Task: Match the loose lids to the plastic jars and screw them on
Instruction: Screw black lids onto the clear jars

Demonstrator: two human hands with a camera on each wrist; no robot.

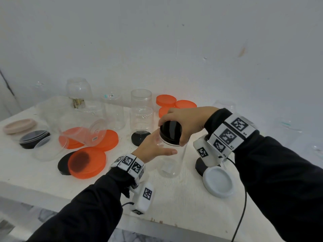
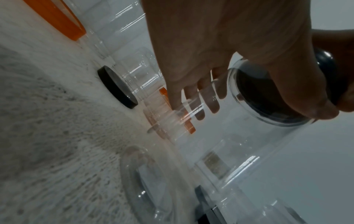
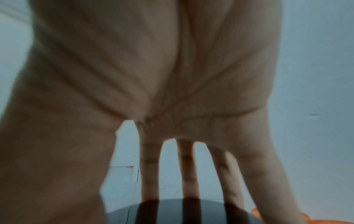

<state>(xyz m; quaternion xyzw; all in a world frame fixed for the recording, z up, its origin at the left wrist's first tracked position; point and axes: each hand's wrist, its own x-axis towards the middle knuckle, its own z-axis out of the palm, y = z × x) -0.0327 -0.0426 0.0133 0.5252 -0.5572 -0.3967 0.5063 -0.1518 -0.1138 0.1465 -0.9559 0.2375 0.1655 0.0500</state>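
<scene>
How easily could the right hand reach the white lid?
Probably yes, easily: the white lid lies uncovered near the right hand, though that hand grips the black lid and must release it first.

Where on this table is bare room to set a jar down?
Bare table lies in front of the black-lidded jar, beside the white lid, and at the front-left corner before the orange lid. The left middle and back are crowded.

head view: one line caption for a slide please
Right hand grips a black lid atop a clear jar that the left hand holds, on a white table.
</scene>
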